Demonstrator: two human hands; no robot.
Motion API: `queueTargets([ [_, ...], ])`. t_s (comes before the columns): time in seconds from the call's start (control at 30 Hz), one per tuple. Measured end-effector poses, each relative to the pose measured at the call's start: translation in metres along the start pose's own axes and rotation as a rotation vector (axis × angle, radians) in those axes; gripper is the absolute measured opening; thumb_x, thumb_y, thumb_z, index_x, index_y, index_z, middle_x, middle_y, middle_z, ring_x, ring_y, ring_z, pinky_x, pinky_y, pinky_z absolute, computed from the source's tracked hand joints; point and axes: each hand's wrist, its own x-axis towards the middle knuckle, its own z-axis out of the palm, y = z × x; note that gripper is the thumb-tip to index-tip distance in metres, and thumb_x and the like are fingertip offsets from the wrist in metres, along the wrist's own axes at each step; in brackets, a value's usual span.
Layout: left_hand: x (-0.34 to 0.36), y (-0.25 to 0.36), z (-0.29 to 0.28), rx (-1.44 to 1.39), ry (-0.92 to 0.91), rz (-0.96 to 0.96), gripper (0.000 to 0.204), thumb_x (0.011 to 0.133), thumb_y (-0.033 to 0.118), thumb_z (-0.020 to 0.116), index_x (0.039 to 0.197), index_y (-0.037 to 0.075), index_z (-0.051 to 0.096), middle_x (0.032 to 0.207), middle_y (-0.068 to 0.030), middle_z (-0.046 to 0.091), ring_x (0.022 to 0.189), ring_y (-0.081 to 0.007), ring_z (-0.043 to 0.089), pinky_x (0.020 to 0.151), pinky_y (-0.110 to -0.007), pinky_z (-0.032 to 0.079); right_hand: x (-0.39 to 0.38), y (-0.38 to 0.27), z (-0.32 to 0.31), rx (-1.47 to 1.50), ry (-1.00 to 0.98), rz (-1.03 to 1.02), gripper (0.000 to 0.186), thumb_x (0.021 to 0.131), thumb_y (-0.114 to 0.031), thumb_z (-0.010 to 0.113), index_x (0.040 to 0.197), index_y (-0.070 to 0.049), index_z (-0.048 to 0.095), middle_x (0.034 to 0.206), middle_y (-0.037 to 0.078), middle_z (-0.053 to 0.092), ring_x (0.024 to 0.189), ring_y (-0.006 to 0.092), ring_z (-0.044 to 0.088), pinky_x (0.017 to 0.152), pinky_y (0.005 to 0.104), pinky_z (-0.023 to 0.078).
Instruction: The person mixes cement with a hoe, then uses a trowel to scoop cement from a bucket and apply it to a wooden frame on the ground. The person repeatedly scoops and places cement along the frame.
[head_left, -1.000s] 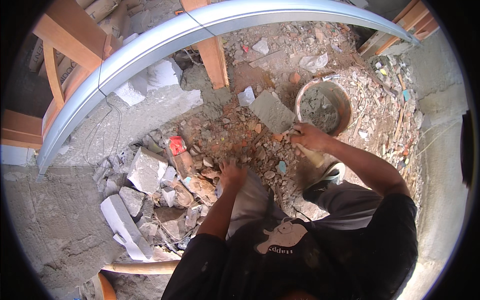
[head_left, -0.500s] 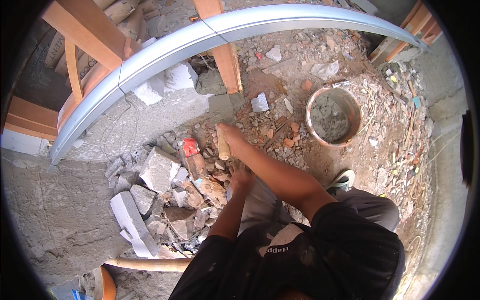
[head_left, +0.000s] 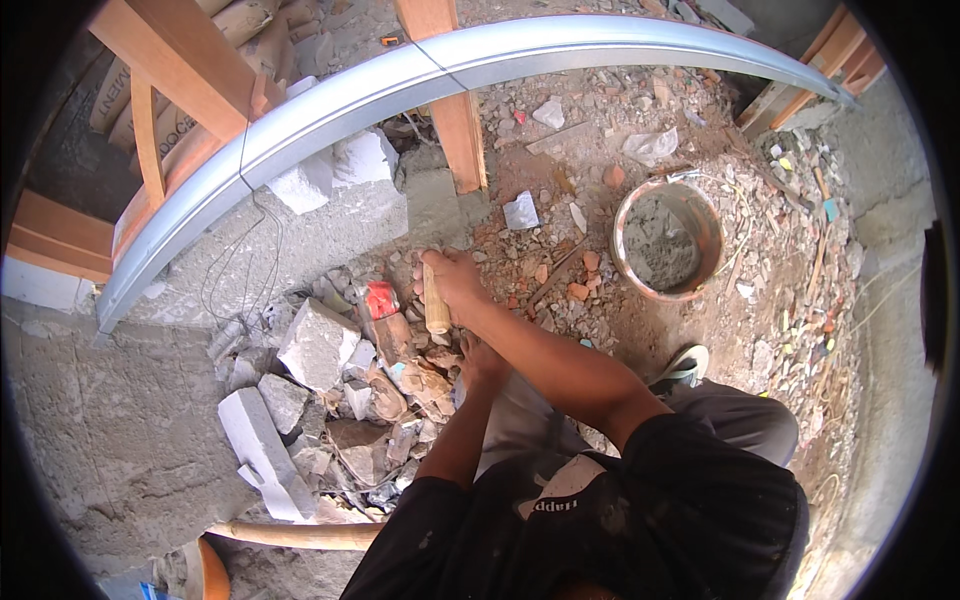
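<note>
My right hand (head_left: pixel 456 283) is closed around the wooden handle of a trowel (head_left: pixel 437 312). Its grey, mortar-coloured blade points away from me, over the end of the concrete ledge (head_left: pixel 330 225) by the foot of a wooden post (head_left: pixel 457 140); blade and wet mortar are hard to tell apart there. Beneath my right forearm, my left hand (head_left: pixel 483 362) rests at my bent leg with its fingers apart and nothing in them; part of it is hidden. A bucket of grey mortar (head_left: pixel 660 243) stands to the right.
A long metal channel (head_left: pixel 330 120) curves across the far side, with loose wire (head_left: pixel 262 225) hanging from it. Broken blocks and rubble (head_left: pixel 318 345) lie at my left, near a red scrap (head_left: pixel 381 300). Cement sacks (head_left: pixel 235 30) are piled behind the timber frame (head_left: pixel 180 70).
My right hand has shifted slightly left and nearer with the trowel, and the handle has tilted a little. My left hand stays at my leg.
</note>
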Motion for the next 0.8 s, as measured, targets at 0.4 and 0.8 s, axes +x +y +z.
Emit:
queueTargets([
  [0.4,-0.011,0.034,-0.046,-0.024,-0.064,-0.176,0.060,0.083,0.043,0.056,0.135,0.015,0.047,0.148,-0.0184,0.030,0.136,-0.0351,0.028,0.107,-0.054,0.028,0.054,-0.041,-0.055,0.473,-0.637,0.266,0.038,0.094,-0.031,0.050,0.113,0.002,0.054,0.087,0.006,0.059,0.063,0.0125,0.056,0.052,0.0248,0.049],
  [0.8,-0.010,0.025,-0.042,-0.036,-0.065,-0.166,0.058,0.084,0.045,0.055,0.129,0.009,0.050,0.146,-0.0196,0.032,0.136,-0.0366,0.028,0.106,-0.056,0.028,0.003,-0.018,-0.099,0.419,-0.660,0.302,0.046,0.097,-0.039,0.045,0.117,0.001,0.053,0.085,0.007,0.057,0.060,0.0125,0.055,0.047,0.0252,0.050],
])
